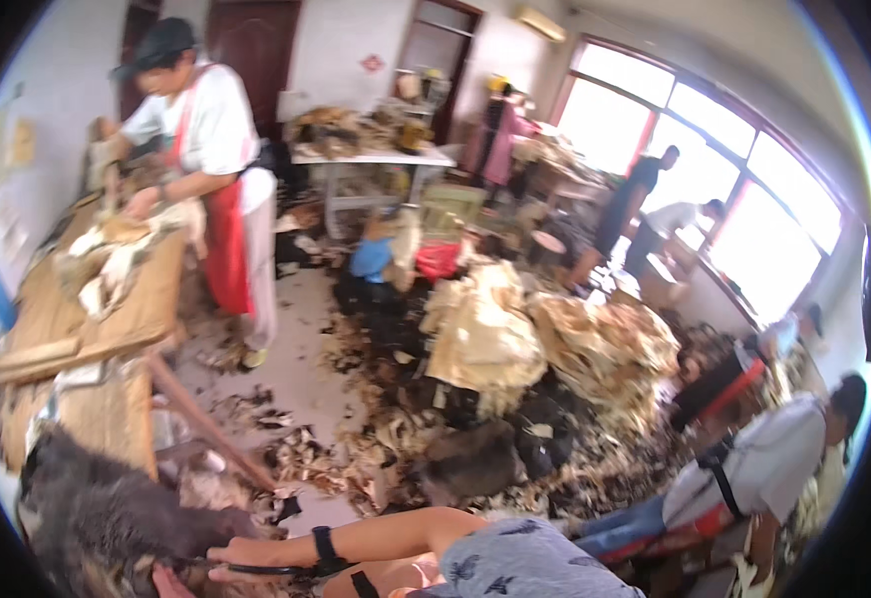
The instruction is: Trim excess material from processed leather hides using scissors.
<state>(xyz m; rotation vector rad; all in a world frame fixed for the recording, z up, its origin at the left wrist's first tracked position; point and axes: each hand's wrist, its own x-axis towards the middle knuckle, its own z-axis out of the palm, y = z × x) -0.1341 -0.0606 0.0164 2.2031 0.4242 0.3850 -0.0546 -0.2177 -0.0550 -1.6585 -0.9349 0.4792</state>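
My right hand (pixel 239 558) is at the lower edge, left of the middle, against a dark grey fur pelt (pixel 97 498). Its fingers look closed around something thin and dark that I cannot make out. A black band circles the right wrist, below a grey patterned sleeve. Of my left hand (pixel 168 582), only a blurred bit shows at the bottom edge beside the fur; the rest is cut off. The pelt spreads over the lower left, against the near end of a wooden workbench (pixel 107 409).
A person in a red apron (pixel 226 249) works pale hide on the bench at left. Scraps litter the floor (pixel 301 299). Large pale hide heaps (pixel 485 339) stand mid-room. A crouching person (pixel 754 468) is close on my right. Behind is a loaded white table (pixel 376 157).
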